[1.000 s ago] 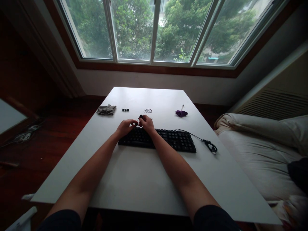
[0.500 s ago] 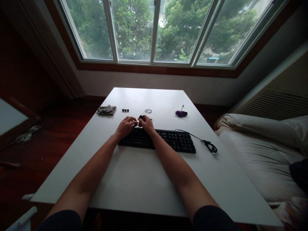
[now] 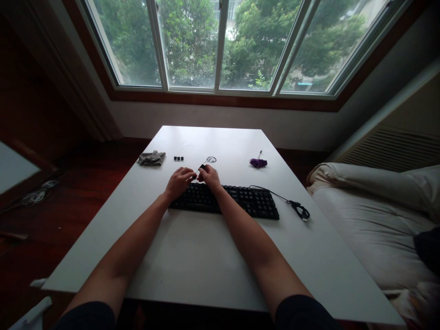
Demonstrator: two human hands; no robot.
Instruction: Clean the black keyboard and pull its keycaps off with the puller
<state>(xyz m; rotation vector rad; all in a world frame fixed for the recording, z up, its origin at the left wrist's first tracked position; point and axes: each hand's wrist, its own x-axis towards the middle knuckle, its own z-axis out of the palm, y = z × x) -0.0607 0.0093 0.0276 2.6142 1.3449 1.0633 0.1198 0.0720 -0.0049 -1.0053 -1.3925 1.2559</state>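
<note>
A black keyboard (image 3: 249, 199) lies across the middle of the white table, its left half partly behind my hands. Over its upper left edge, my right hand (image 3: 209, 178) is closed on a small black-handled wire keycap puller (image 3: 202, 167). Thin wire runs from the handle down toward my left hand (image 3: 180, 180), whose fingers are bent together at the wire's end. A small dark piece, perhaps a keycap, shows at those fingertips, too small to be sure. Beyond my hands lie three black keycaps (image 3: 178, 158) in a row and a thin wire loop (image 3: 211, 159).
A grey cloth (image 3: 151, 158) lies at the left table edge. Toward the right are a purple bundle (image 3: 258, 162) with a pale stick and the keyboard's coiled cable (image 3: 299, 211). A sofa (image 3: 364, 220) stands right of the white table (image 3: 192, 256), a window behind.
My hands stay nearly in place above the keyboard. The black handle in my right hand has tilted slightly, and more of its wire shows between the hands.
</note>
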